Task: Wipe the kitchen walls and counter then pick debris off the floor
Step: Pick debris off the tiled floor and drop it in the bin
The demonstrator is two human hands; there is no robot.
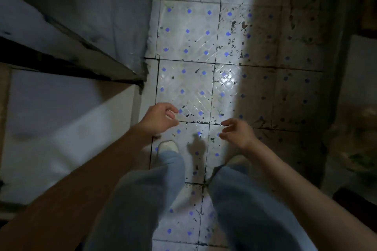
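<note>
Fingers (172, 115) loosely curled, both hands.

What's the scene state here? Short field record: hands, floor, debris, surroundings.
left hand: held out over the floor, fingers loosely curled, holds nothing
right hand: held out over the floor, fingers loosely curled, holds nothing
floor: white tiles with blue diamonds, lit strip down the middle
debris: dark flecks scattered on the tiles, densest right of the lit strip
counter: pale, at the person's left
feet: left shoe on the tiles
</note>
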